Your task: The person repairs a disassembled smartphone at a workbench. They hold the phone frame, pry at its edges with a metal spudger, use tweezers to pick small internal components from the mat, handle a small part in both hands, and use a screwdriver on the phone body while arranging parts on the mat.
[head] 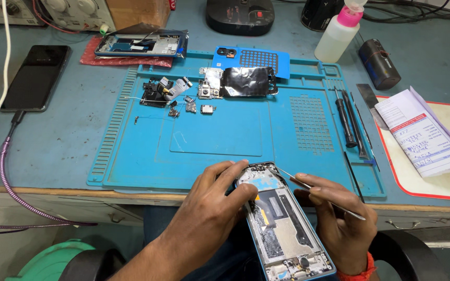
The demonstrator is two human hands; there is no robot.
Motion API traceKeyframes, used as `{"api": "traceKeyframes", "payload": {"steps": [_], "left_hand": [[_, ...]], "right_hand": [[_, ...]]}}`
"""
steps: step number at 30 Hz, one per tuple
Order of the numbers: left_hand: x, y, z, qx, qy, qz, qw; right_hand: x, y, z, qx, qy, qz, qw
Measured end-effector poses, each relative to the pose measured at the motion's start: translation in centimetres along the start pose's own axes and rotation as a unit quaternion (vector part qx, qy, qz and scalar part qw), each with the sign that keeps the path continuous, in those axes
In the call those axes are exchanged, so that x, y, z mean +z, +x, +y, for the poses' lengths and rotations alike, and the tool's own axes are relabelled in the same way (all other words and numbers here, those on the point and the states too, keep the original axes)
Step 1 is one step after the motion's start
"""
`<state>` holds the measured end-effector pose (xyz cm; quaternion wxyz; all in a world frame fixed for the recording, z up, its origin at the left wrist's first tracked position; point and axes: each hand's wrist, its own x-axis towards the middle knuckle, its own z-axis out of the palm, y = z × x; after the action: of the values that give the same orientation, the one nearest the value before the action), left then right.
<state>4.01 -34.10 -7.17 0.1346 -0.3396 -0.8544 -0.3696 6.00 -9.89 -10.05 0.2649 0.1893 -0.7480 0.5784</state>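
Two hands on one item, nearest you: opened phone (287,229), blue frame, back off, held lengthwise over your lap at the bench edge, top end resting on the blue mat (131,156).
- Left hand (212,208): comes in from lower left, wrist bent, fingers curled over the phone's upper left edge, clamped on the frame; thumb on the internals.
- Right hand (339,218): cradles the phone's right side from beneath, thumb and forefinger pinched on tweezers (308,186); tips point up-left, touching the phone's top right corner.

Mid mat: bare centre, screwdriver (344,117) and pry tools in the right-hand slots.
Far mat: small loose parts (183,101), camera module w/ black foil-wrapped board (246,82), blue back cover (256,58).
Off mat: second phone frame (141,46) on red wrap, black phone (37,77) on cable at left, pink-capped bottle (339,34), paper slips (423,132) at right.
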Motion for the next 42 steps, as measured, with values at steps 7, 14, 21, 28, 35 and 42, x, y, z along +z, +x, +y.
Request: {"api": "traceKeyframes", "payload": {"steps": [7, 14, 21, 28, 35, 42], "left_hand": [[-0.7, 0.1, 0.1, -0.002, 0.0, -0.002, 1.0], [-0.4, -0.1, -0.1, -0.006, 0.002, -0.003, 1.0], [-0.4, -0.1, -0.1, -0.004, 0.007, -0.007, 1.0], [-0.3, 0.0, -0.1, -0.005, -0.001, -0.002, 1.0], [-0.3, 0.1, -0.1, -0.002, -0.009, -0.005, 1.0], [-0.1, 0.5, -0.5, 0.019, -0.008, -0.02, 1.0]], "right_hand": [[0.1, 0.5, -0.1, -0.043, -0.047, -0.014, 0.998], [-0.1, 0.0, 0.3, -0.03, -0.052, -0.023, 0.998], [0.5, 0.0, 0.1, -0.093, -0.124, -0.024, 0.988], [0.1, 0.2, 0.4, -0.113, -0.124, -0.037, 0.985], [0.5, 0.0, -0.1, 0.02, 0.043, 0.063, 0.997], [-1.0, 1.5, -0.7, 0.117, 0.107, 0.024, 0.987]]}}
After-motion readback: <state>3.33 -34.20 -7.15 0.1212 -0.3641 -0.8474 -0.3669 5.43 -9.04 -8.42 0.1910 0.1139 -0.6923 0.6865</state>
